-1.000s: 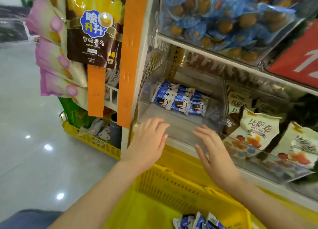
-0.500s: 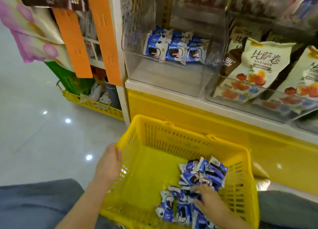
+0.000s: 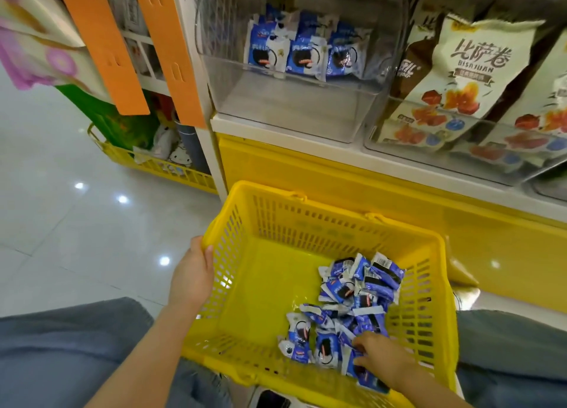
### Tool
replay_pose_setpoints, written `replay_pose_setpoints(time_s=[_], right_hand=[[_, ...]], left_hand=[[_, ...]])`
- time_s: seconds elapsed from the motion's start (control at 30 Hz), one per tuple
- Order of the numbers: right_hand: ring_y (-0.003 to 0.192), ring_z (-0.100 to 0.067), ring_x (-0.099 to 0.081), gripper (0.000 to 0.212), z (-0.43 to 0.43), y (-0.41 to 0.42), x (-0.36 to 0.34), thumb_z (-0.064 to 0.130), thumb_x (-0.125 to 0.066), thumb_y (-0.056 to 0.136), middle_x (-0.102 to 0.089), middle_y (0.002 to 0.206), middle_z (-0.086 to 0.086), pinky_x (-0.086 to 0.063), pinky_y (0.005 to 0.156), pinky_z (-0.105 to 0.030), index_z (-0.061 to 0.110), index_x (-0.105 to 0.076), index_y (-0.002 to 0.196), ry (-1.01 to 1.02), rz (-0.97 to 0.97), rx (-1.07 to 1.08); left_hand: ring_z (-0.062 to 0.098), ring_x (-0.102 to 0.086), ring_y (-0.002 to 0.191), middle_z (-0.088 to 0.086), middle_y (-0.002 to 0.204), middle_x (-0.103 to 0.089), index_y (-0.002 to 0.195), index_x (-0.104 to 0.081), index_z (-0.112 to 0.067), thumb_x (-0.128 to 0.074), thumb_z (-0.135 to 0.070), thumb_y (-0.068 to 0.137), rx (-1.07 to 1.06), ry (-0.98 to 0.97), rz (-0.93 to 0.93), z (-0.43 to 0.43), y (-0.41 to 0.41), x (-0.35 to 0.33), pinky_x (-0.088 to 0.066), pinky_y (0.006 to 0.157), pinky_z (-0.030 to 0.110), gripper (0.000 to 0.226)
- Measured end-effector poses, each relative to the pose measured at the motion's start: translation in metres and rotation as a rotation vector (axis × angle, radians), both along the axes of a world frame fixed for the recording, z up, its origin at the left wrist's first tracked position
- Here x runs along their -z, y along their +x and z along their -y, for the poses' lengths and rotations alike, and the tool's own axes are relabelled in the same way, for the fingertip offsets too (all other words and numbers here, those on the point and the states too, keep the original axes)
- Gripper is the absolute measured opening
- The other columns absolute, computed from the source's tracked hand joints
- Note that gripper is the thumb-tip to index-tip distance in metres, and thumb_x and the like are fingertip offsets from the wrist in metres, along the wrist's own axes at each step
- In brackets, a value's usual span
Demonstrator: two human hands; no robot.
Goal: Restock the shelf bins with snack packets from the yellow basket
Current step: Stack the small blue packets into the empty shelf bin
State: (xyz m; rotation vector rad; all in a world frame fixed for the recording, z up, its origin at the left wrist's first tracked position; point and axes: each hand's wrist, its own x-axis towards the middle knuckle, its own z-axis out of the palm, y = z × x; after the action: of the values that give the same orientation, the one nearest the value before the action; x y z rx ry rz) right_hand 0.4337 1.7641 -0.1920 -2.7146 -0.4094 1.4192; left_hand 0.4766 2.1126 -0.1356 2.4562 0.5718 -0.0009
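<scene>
The right grip (image 3: 380, 358) has its fingertips buried among the blue packets (image 3: 359, 288), so whether it pinches one cannot be told. The left grip (image 3: 191, 272) hides its own fingers where it meets the yellow basket (image 3: 306, 199) rim. The basket's near right corner runs off the bottom edge. Print on the packets in the clear bin (image 3: 291, 107) is too small to read, and the bin's top is cut off. The cream bags (image 3: 460, 79) blur towards the right edge. A dark object (image 3: 273, 401) under the basket is cropped and cannot be identified.
</scene>
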Motion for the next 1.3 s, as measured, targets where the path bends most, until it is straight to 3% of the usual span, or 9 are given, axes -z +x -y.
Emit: replay_pose_setpoints(time_s=[0.1, 0.2, 0.27, 0.4, 0.5, 0.67, 0.9, 1.07, 1.3], right_hand=[[0.081, -0.02, -0.045, 0.008, -0.013, 0.0, -0.001, 0.025, -0.047, 0.097, -0.057, 0.106, -0.008, -0.035, 0.067, -0.025, 0.02, -0.052, 0.093, -0.047, 0.05, -0.037], [0.064, -0.013, -0.042, 0.036, -0.018, 0.0, -0.003, 0.017, -0.04, 0.099, -0.042, 0.081, -0.002, -0.033, 0.069, -0.028, 0.025, -0.029, 0.066, -0.088, 0.087, -0.046], [0.056, -0.007, -0.029, 0.039, -0.02, -0.001, -0.008, 0.016, -0.036, 0.098, -0.032, 0.07, 0.004, -0.033, 0.066, -0.027, 0.026, -0.023, 0.063, -0.08, 0.128, -0.053], [0.066, -0.013, -0.043, 0.032, -0.018, -0.001, -0.023, 0.023, -0.041, 0.096, -0.043, 0.074, 0.006, -0.033, 0.055, -0.023, 0.032, -0.031, 0.067, 0.04, 0.207, 0.044], [0.057, -0.005, -0.049, 0.013, -0.016, 0.002, -0.039, 0.026, -0.048, 0.095, -0.054, 0.07, 0.009, -0.037, 0.05, -0.018, 0.028, -0.046, 0.082, 0.241, 0.333, 0.18], [0.056, -0.001, -0.056, 0.015, -0.028, 0.006, -0.073, 0.02, -0.056, 0.092, -0.063, 0.068, 0.006, -0.044, 0.053, -0.015, 0.025, -0.054, 0.079, 0.647, 0.366, 0.488], [0.077, -0.008, -0.067, 0.01, -0.041, 0.005, -0.086, 0.016, -0.055, 0.093, -0.069, 0.079, 0.003, -0.053, 0.071, -0.019, 0.012, -0.062, 0.087, 1.012, 0.136, 0.875], [0.101, -0.009, -0.06, 0.017, -0.007, 0.004, -0.052, 0.02, -0.056, 0.093, -0.063, 0.108, 0.008, -0.042, 0.074, -0.008, 0.017, -0.06, 0.11, 0.555, 0.353, 0.719], [0.115, -0.019, -0.053, 0.035, 0.02, -0.021, -0.01, 0.023, -0.055, 0.093, -0.053, 0.129, -0.005, -0.043, 0.087, -0.022, 0.016, -0.048, 0.127, 0.16, 0.054, 0.448]], left_hand=[[0.041, -0.058, 0.092, 0.024, 0.1, -0.062, 0.118, -0.045, -0.005, -0.034, -0.026, 0.099, 0.011, -0.011, -0.022, -0.001, 0.0, -0.001, -0.038, 0.068, 0.039, 0.03], [0.039, -0.055, 0.101, 0.023, 0.111, -0.058, 0.122, -0.046, -0.004, -0.035, -0.023, 0.099, -0.009, -0.061, -0.045, 0.001, -0.002, -0.009, -0.04, 0.077, 0.04, 0.031], [0.038, -0.05, 0.108, 0.023, 0.117, -0.052, 0.124, -0.046, -0.001, -0.04, -0.015, 0.097, 0.005, -0.034, -0.014, 0.006, -0.004, -0.016, -0.038, 0.086, 0.041, 0.031], [0.037, -0.047, 0.108, 0.021, 0.117, -0.05, 0.125, -0.048, 0.0, -0.053, -0.004, 0.088, 0.142, 0.156, 0.123, 0.028, -0.009, -0.03, -0.036, 0.092, 0.043, 0.038], [0.027, -0.047, 0.115, 0.012, 0.123, -0.049, 0.123, -0.051, -0.006, -0.054, -0.011, 0.091, 0.274, -0.056, 0.125, 0.057, -0.019, -0.031, -0.033, 0.097, 0.03, 0.033], [0.011, -0.036, 0.128, -0.004, 0.135, -0.038, 0.137, -0.034, -0.017, -0.057, -0.036, 0.089, 0.496, -0.578, -0.327, 0.106, -0.045, -0.014, -0.03, 0.1, 0.02, 0.056], [-0.001, -0.062, 0.093, -0.008, 0.107, -0.066, 0.113, -0.056, -0.025, -0.065, -0.023, 0.085, 0.406, -0.907, -0.283, 0.123, -0.049, -0.017, -0.049, 0.078, 0.013, 0.029], [-0.006, -0.058, 0.085, -0.011, 0.098, -0.063, 0.106, -0.052, -0.023, -0.063, -0.025, 0.087, 0.263, -0.848, -0.223, 0.118, -0.045, -0.021, -0.045, 0.064, 0.005, 0.023], [-0.007, -0.057, 0.082, -0.014, 0.092, -0.061, 0.104, -0.05, -0.021, -0.063, -0.022, 0.087, 0.219, -0.799, -0.195, 0.118, -0.049, -0.017, -0.045, 0.061, 0.005, 0.021]])
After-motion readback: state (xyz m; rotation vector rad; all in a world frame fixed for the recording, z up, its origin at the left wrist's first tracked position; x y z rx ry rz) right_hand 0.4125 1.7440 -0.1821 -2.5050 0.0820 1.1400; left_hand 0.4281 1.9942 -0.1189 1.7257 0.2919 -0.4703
